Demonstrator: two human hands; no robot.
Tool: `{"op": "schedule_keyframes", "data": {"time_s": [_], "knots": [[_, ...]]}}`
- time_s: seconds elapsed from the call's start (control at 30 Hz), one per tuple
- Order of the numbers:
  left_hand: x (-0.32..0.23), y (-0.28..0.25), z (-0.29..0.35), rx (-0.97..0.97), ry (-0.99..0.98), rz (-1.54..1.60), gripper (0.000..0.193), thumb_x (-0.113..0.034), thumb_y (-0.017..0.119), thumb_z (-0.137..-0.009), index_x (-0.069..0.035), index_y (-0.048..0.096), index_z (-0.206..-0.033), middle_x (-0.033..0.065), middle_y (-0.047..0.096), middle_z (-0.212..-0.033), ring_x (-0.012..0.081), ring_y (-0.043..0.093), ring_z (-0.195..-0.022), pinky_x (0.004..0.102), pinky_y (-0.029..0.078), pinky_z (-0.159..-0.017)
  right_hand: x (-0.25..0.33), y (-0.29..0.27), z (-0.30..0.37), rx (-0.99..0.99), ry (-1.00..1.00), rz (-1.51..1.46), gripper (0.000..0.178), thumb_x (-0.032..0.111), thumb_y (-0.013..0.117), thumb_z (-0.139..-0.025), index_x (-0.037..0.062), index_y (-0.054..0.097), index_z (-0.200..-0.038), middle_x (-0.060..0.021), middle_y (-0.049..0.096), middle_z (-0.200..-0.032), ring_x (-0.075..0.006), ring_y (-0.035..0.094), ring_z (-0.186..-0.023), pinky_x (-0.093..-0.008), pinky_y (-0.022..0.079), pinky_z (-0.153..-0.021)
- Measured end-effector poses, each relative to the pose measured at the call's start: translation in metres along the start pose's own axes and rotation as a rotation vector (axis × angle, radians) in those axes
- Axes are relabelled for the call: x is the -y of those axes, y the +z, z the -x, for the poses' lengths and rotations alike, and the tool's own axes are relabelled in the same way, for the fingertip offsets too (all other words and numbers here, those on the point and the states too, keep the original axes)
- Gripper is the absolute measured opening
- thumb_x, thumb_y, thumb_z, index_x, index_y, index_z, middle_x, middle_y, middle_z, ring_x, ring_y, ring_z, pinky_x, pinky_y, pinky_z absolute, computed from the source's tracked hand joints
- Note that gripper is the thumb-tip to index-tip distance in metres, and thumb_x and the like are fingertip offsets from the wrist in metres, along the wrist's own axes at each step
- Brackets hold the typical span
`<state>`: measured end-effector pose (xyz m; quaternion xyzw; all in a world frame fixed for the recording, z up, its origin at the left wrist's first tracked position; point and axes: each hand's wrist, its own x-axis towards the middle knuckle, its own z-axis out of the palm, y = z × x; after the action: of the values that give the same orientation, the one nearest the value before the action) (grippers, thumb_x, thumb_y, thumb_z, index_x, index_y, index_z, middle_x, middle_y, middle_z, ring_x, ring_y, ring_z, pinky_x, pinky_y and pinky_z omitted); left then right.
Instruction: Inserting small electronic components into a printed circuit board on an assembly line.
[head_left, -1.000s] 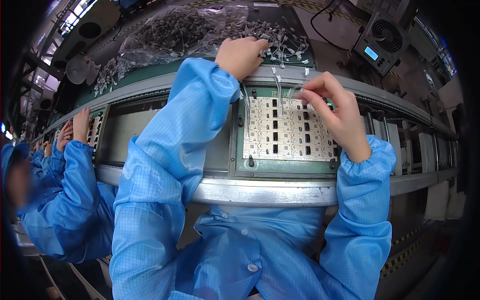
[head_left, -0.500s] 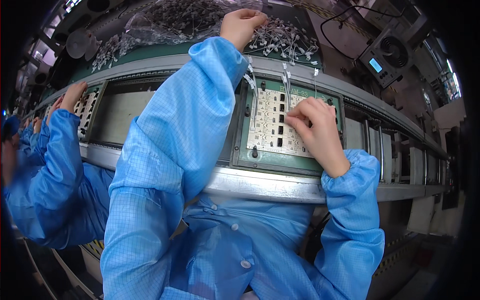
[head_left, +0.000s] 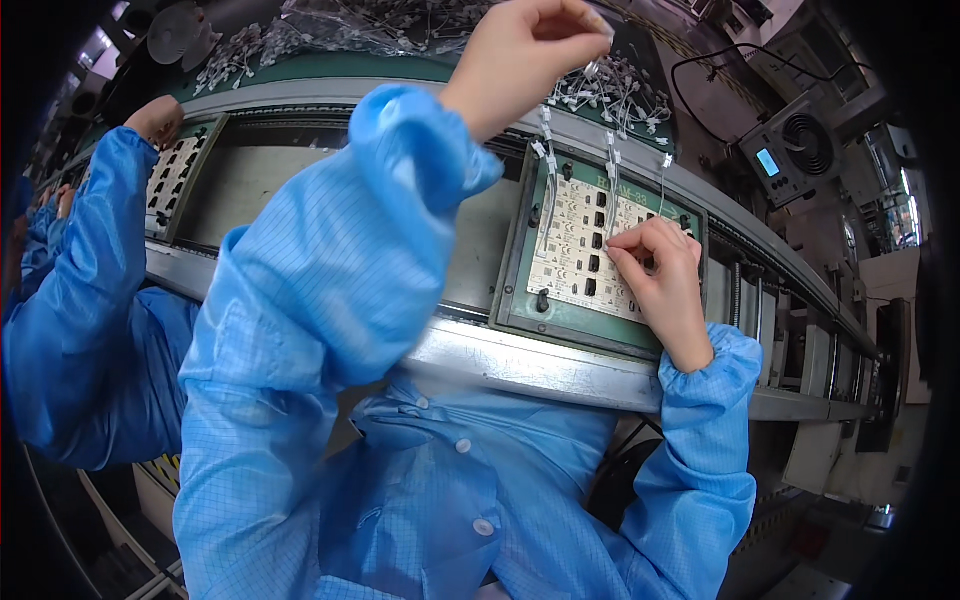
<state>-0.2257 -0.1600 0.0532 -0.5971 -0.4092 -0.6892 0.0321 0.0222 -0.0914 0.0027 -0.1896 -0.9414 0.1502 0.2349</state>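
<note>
Right hand (head_left: pixel 665 280) hides part of the white boards (head_left: pixel 570 265) toward the green tray's (head_left: pixel 590 325) right edge; their print too small to read. Cable heap (head_left: pixel 390 35) partly behind left hand (head_left: pixel 520 62), top cut off.

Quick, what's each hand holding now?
Left hand: pinched closed; can't tell if it's holding something.
Right hand: pinched closed over white circuit boards; contents unclear.

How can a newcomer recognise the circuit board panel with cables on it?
Above the silver conveyor rail, find the green fixture holding the white circuit board panel. Unlike the panel farther left, this one lies under the person's right hand.
</note>
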Motion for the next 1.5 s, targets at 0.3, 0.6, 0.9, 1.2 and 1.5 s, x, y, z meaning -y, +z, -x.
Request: {"op": "schedule_keyframes", "data": {"time_s": [0.3,0.6,0.9,1.2,1.5], "knots": [[-0.06,-0.025,0.06,0.171,-0.075,-0.303,0.015,-0.008,0.071,-0.086,-0.004,0.067,-0.101,0.0037,0.07,-0.09,0.0154,0.066,-0.084,0.0277,0.048,-0.075,0.008,-0.009,0.007,0.007,-0.227,0.129,0.012,0.006,0.07,-0.083,0.0081,0.072,-0.095,-0.0021,0.057,-0.083,-0.02,0.055,-0.087,-0.0381,0.032,-0.092],[-0.086,-0.006,0.112,0.462,0.273,-0.986,0.016,-0.015,0.067,-0.074,-0.014,0.065,-0.09,-0.0024,0.059,-0.087,0.0194,0.057,-0.096,0.048,0.036,-0.088,-0.026,-0.017,-0.051,-0.056,-0.201,0.043,0.015,0.01,0.065,-0.087,0.003,0.067,-0.099,-0.0117,0.064,-0.091,-0.029,0.062,-0.089,-0.0387,0.047,-0.076],[-0.089,0.003,0.109,0.604,0.015,-0.969,0.02,-0.014,0.077,-0.073,-0.017,0.068,-0.09,-0.0064,0.063,-0.1,0.0218,0.057,-0.108,0.0488,0.034,-0.09,-0.064,0.038,-0.129,-0.237,0.005,0.223,0.028,0.019,0.063,-0.089,0.0108,0.062,-0.115,-0.0096,0.07,-0.095,-0.0301,0.066,-0.095,-0.0467,0.043,-0.081],[-0.099,0.011,0.109,0.674,0.042,-1.033,0.021,-0.012,0.079,-0.07,-0.017,0.069,-0.088,-0.0071,0.064,-0.098,0.0235,0.057,-0.11,0.0474,0.034,-0.089,-0.084,0.041,-0.13,-0.101,0.031,0.157,0.021,0.015,0.064,-0.088,0.0098,0.065,-0.108,-0.0106,0.07,-0.094,-0.0307,0.067,-0.091,-0.0456,0.046,-0.081],[-0.094,0.006,0.11,0.68,-0.008,-0.988,0.017,-0.015,0.075,-0.075,-0.015,0.069,-0.091,-0.0055,0.062,-0.098,0.0239,0.055,-0.11,0.0498,0.033,-0.088,-0.062,-0.01,-0.13,-0.229,0.127,-0.353,0.02,0.016,0.069,-0.087,-0.0038,0.073,-0.083,-0.012,0.074,-0.084,-0.0162,0.068,-0.072,-0.0313,0.051,-0.065]]}}
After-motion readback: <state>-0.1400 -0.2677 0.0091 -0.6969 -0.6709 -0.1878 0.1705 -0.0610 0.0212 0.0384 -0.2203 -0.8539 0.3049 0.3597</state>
